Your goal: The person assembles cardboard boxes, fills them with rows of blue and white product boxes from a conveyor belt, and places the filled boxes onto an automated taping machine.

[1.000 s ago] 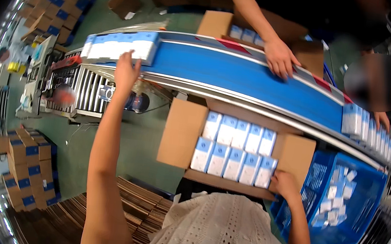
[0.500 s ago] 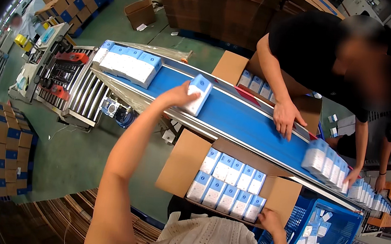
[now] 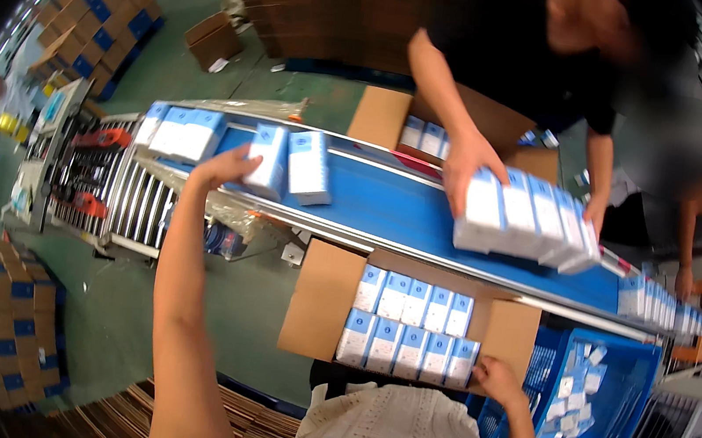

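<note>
A white-and-blue box sits over the near-left part of the blue conveyor belt, with the person's left hand against its left side. The fingers reach round that edge, but I can't tell from here whether they have closed on it. Just to its right is a second box of the same kind, slightly turned; beyond the hand, a short row of boxes stands near the belt's left end.

Below the belt, close to the person's body, an open cardboard carton has its side flaps spread and carries two rows of five packed boxes. The right hand is at its near right corner, fingers bent in beside the last box; whether they grip anything I can't make out. Next to it is a blue plastic crate with small white packets inside.

Across the belt, a co-worker in black has both hands around a blurred row of boxes, one at each end. Off to the left run the metal rollers, with stacked cartons on the floor nearby.
</note>
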### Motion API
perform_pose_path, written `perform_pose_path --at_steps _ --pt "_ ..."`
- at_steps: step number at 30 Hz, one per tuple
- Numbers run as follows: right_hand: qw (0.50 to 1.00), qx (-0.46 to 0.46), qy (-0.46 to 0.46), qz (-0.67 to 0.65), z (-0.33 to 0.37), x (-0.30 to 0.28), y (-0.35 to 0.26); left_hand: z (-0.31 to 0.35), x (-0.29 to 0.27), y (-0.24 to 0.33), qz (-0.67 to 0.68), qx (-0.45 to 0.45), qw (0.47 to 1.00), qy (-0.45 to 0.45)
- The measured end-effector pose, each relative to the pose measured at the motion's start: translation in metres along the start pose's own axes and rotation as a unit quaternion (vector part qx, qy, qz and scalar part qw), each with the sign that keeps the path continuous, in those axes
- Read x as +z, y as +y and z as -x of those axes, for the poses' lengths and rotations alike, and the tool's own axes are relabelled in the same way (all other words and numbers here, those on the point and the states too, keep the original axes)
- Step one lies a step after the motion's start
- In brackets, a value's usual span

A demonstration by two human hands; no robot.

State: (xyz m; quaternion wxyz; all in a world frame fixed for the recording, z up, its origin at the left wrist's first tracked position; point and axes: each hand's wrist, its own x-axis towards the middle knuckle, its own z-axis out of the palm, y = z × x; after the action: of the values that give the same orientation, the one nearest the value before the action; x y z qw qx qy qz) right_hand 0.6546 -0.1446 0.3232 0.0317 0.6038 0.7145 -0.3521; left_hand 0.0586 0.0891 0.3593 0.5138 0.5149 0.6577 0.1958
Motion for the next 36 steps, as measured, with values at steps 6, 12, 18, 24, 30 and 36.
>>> perform_pose_path --at_steps 6,12,18,24,30,36 --pt "0.998 0.004 0.05 -0.036 -0.013 -0.028 0.003 -0.025 0.104 0.04 -0.082 0.09 0.992 -0.04" --pt "0.99 -0.037 0.086 -0.107 -0.012 -0.03 0.049 -0.049 0.276 0.117 -0.059 0.121 0.986 -0.095" --pt "0.943 0.004 0.332 -0.032 0.025 -0.075 0.153 -0.062 0.516 0.208 -0.049 0.264 0.951 -0.15" --pt "0.834 0.148 0.53 0.02 0.02 -0.235 0.326 -0.059 0.618 0.263 -0.032 0.183 0.966 -0.181" --pt "0.767 0.214 0.591 0.134 -0.05 -0.281 0.376 -0.062 0.6 0.264 0.012 0.111 0.986 -0.123" --pt "0.87 0.221 0.44 0.009 -0.071 -0.262 0.352 -0.018 0.579 0.299 -0.323 0.484 0.808 0.096"
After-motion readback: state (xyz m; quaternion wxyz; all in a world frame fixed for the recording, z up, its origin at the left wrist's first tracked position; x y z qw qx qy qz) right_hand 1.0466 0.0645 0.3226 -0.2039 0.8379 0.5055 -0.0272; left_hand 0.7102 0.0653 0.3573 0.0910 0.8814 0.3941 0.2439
